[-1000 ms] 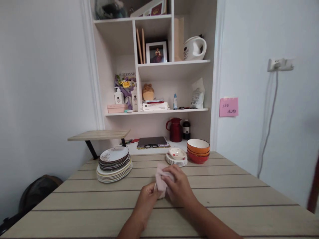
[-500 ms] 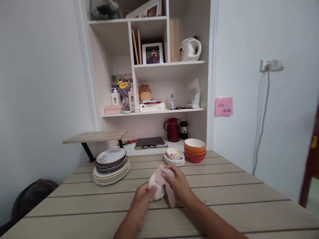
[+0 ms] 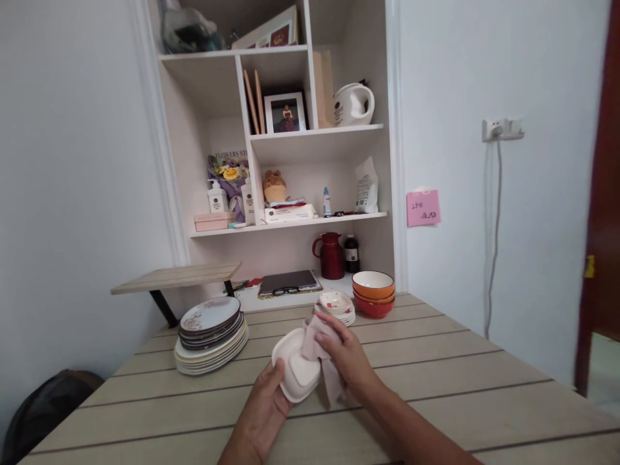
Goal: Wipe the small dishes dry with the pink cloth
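Note:
A small white dish (image 3: pixel 293 378) is gripped at its left edge by my left hand (image 3: pixel 265 399), with its underside towards me. My right hand (image 3: pixel 347 356) is closed on a pale pink cloth (image 3: pixel 316 343) and presses it against the dish's right side. Part of the cloth hangs below the fingers. Both hands are above the wooden table. Just beyond them sits a similar small patterned dish (image 3: pixel 335 302) on a stack of small white plates (image 3: pixel 347 318).
A tall stack of plates (image 3: pixel 213 336) stands on the left of the table (image 3: pixel 436 381), beside a raised wooden shelf (image 3: pixel 179 276). Stacked orange and red bowls (image 3: pixel 374 297) stand at the back right. Behind are a red jug (image 3: pixel 332 256) and a closed laptop (image 3: pixel 287 282).
The white dish has turned so that its underside faces me more fully. The cloth stays at its right side in my right hand. The view has shifted slightly.

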`<action>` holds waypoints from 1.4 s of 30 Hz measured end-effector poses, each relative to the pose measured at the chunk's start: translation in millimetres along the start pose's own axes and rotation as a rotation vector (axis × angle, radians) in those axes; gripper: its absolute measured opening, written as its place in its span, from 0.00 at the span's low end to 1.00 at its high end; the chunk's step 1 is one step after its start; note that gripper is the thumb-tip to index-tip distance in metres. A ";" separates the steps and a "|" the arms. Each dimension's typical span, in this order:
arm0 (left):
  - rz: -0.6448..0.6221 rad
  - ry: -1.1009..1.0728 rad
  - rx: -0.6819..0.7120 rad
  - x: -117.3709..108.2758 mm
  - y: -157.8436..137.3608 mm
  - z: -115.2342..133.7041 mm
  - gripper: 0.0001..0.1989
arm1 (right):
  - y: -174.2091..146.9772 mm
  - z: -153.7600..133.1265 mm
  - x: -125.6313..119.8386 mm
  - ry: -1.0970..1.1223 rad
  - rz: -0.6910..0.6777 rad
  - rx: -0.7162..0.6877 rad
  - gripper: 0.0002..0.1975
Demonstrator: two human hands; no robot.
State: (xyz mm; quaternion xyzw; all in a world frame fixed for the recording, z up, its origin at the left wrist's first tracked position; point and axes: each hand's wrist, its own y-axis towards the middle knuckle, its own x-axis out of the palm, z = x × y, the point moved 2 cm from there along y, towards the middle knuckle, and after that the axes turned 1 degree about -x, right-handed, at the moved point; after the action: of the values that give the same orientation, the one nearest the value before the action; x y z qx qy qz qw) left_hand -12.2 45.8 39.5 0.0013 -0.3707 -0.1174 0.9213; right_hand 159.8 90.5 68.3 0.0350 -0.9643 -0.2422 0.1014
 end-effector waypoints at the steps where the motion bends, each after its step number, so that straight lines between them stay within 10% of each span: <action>1: -0.002 0.017 -0.009 0.1 -0.3 -1.0 0.24 | -0.9 0.1 0.8 -0.035 -0.056 -0.010 0.21; 13: 0.090 0.015 0.121 -9.3 5.4 6.6 0.22 | -16.9 20.6 20.5 0.147 -0.124 0.211 0.18; 20: -0.008 0.093 -0.022 0.0 0.5 -5.8 0.21 | -6.8 13.7 2.3 0.017 -0.126 0.106 0.16; 29: 0.095 -0.177 0.150 -6.2 7.4 5.8 0.24 | -14.9 27.9 16.1 -0.058 -0.141 0.045 0.12; 35: 0.163 -0.231 0.177 -17.9 11.1 -1.0 0.20 | -32.9 24.0 34.0 -0.462 -0.105 -0.223 0.04; 42: 0.173 -0.162 0.078 -15.6 7.8 -8.4 0.24 | -50.2 14.7 49.3 -0.955 -0.380 -0.440 0.14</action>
State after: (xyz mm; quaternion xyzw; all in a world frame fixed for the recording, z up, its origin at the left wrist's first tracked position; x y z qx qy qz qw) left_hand -15.7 56.1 23.5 -0.0043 -0.4469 -0.0226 0.8943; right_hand 109.5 47.4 40.6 0.0727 -0.8067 -0.4405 -0.3872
